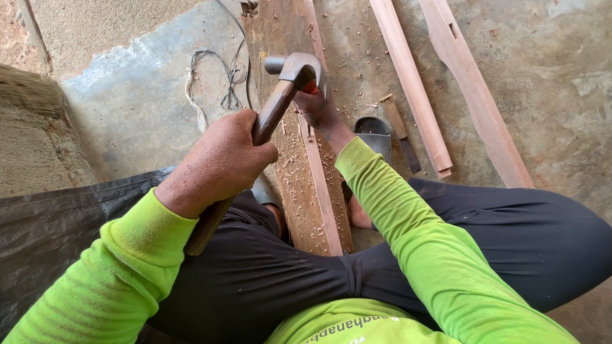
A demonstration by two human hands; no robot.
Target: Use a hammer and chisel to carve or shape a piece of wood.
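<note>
left hand [220,162] gripping wooden-handled steel hammer [280,95], head raised just above right hand [319,108], which is closed on a red-handled tool, mostly hidden, on the long reddish wooden plank [312,191] running away between the knees.

Single head-worn view, looking steeply down, close over the person's lap, wooden plank [306,172] and concrete floor [548,83] ahead
</note>
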